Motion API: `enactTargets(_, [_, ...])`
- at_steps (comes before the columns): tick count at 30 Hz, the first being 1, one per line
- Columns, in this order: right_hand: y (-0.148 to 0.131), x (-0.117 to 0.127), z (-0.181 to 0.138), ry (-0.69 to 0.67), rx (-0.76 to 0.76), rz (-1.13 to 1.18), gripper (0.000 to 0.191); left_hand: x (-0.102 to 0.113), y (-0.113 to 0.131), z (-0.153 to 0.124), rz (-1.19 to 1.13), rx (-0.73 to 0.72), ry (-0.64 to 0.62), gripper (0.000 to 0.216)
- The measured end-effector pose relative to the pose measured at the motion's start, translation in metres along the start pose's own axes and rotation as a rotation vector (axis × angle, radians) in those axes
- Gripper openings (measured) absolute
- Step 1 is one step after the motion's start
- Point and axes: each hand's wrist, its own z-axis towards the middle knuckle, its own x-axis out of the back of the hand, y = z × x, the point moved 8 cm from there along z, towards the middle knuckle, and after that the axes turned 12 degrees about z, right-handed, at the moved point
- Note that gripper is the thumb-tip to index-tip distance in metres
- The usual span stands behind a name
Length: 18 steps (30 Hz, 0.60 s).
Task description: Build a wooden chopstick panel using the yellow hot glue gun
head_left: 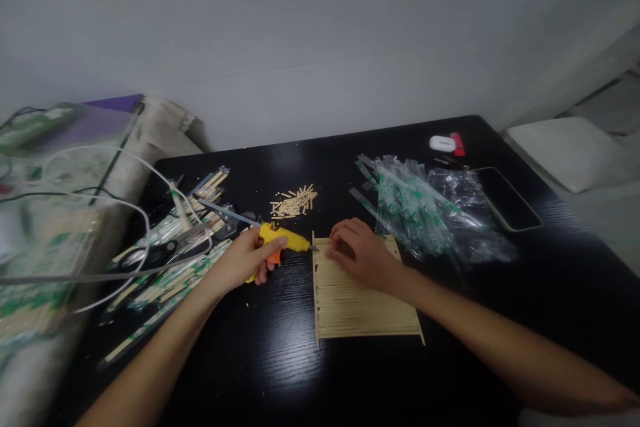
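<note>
My left hand [253, 257] is wrapped round a yellow hot glue gun [286, 238] with an orange trigger. A glue stick sticks out of its back, and its nozzle points right, at the upper left edge of a flat panel of thin wooden sticks [365, 307]. The panel lies on the black table, its sticks side by side between two crosswise strips. Over the panel's top part is my right hand [363, 253], fingers bent and thumb near the forefinger close to the nozzle. Whatever the fingertips pinch, if anything, is too small to make out.
Short cut sticks [295, 201] lie in a heap behind the glue gun. Scissors [175, 247] and wrapped sticks [165, 287] cover the left side, with a white cable [147, 233] looping over them. Clear plastic wrappers [415, 203], a phone [507, 199] and a white case [443, 143] are at right.
</note>
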Motion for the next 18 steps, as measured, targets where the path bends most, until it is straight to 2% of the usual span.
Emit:
enactTargets(6, [-0.0014,-0.0003,0.0000,-0.006,0.009,-0.006,0.017,-0.0027,-0.0002,-0.0008,0.011,-0.048,-0.096,0.041])
enactTargets(12, [-0.0001,-0.0010,0.0007,-0.017,-0.022,-0.006,0.014,-0.0017,0.0015,-0.0016,0.023,-0.052,-0.064,0.041])
enactTargets(18, [-0.0042,0.0000,0.0012,-0.020,-0.021,-0.039,0.012,-0.0029,0.0064,-0.0002,0.022,-0.124,-0.056,0.041])
